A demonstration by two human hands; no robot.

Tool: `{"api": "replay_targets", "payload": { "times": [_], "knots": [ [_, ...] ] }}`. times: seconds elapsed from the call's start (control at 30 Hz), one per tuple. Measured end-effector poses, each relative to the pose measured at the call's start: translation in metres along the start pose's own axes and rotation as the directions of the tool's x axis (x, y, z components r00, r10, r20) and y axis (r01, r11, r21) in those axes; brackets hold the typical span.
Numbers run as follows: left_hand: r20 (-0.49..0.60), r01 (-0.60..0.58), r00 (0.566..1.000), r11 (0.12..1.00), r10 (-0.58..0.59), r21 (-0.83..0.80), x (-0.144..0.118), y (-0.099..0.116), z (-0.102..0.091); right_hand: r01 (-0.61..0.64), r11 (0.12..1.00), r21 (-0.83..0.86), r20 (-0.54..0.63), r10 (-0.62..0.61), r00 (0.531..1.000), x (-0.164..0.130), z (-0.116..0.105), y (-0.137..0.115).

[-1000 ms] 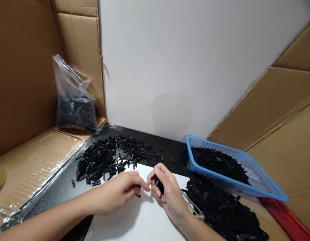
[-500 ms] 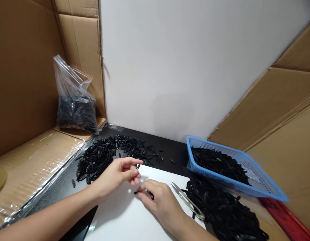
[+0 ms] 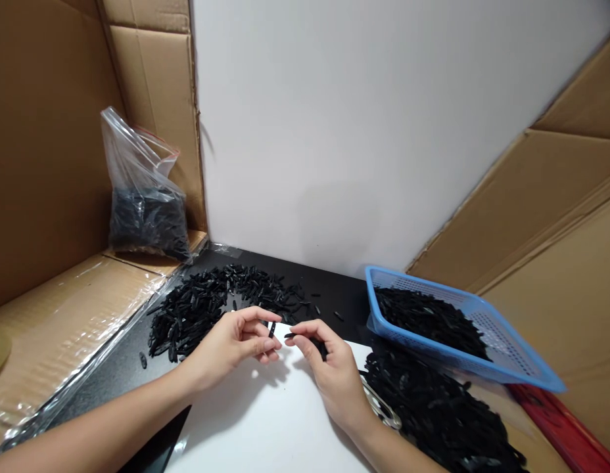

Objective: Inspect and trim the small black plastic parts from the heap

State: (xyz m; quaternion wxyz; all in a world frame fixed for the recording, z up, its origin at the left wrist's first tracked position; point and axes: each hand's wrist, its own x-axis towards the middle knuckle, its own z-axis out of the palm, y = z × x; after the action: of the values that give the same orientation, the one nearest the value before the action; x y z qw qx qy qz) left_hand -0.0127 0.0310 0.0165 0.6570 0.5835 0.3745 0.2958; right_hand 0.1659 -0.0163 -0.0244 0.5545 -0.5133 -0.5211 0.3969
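Note:
My left hand [image 3: 236, 341] hovers over the white sheet [image 3: 265, 420] and pinches a small black plastic piece [image 3: 272, 329] between thumb and fingers. Close beside it, my right hand [image 3: 334, 374] holds another small black piece [image 3: 290, 336] at its fingertips, with more dark pieces tucked under its palm. The two hands almost touch at the fingertips. A pile of black pieces [image 3: 211, 305] lies on the black table just behind my left hand. Metal snips [image 3: 381, 407] lie by my right wrist, partly hidden.
A blue basket [image 3: 502, 368] filled with black pieces sits at the right, above a larger heap of pieces [image 3: 433, 414]. A clear bag of black pieces [image 3: 142, 203] stands on the cardboard ledge at the left. Cardboard walls flank both sides; a red edge [image 3: 566, 427] shows at lower right.
My right hand lifted off the white sheet with a small piece and rose toward my left hand. My left hand now pinches a piece too.

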Motion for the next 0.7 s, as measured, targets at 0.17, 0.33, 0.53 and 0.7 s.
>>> {"api": "replay_targets", "payload": {
  "times": [0.17,0.33,0.53,0.7],
  "knots": [
    [0.032,-0.041,0.999,0.999,0.041,0.012,0.0006,-0.0033,-0.0012,0.003,0.999,0.032,0.012,-0.003,1.0,-0.0008,0.0007,-0.003],
    [0.059,-0.062,0.996,0.998,0.06,0.03,0.0012,-0.004,-0.0006,0.009,0.999,0.053,0.026,-0.01,1.0,-0.0013,0.0008,-0.0019],
    [0.071,-0.073,0.995,0.996,0.069,0.05,0.0,-0.0045,0.0015,0.042,0.998,0.04,0.038,-0.043,0.998,-0.0016,0.0006,0.002],
    [0.076,-0.068,0.995,0.996,0.063,0.062,-0.0023,-0.0027,0.0035,0.052,0.999,0.015,0.036,-0.053,0.998,-0.0014,0.0014,0.0039]
  ]
}}
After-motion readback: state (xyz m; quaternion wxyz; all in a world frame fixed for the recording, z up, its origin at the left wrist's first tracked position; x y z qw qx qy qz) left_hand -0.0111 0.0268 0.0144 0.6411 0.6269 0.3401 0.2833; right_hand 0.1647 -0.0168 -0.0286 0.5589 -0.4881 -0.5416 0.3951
